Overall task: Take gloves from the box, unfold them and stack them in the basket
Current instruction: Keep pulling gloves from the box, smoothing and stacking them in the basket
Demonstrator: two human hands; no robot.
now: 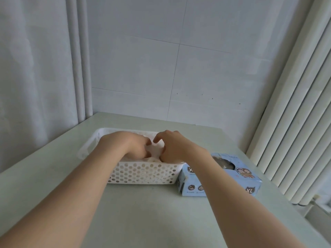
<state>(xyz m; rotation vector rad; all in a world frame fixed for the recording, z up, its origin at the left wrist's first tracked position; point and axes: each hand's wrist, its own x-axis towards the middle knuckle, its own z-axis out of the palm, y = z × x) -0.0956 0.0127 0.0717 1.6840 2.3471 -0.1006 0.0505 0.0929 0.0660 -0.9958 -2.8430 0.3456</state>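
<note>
Both hands are inside the white perforated basket (143,173), close together, with a pale, thin glove (155,150) lying between and under them on top of what is already stacked there. The left hand (129,143) has its fingers curled down into the glove and seems to be holding a fold of it. The right hand (172,146) has its forefinger crooked above the glove and its thumb down against it, but I cannot tell whether it pinches the film or only presses on it. The basket's long axis runs across the view from left to right, and the 2 hands work over its right half. The next fetch turns on where the blue glove box (220,183) lies. It sits on the pale green table (152,212) to the right of the basket, with its near-left corner touching the basket's near-right corner. Its top opening (224,164) faces up and shows greyish gloves inside. The right forearm crosses directly above the left part of the box, so the right hand is clearly the nearer. It would need only to draw back and to the right to reach the opening, while the left would have to cross the whole basket. My guess is that this glove is being laid flat and is nearly settled.
</note>
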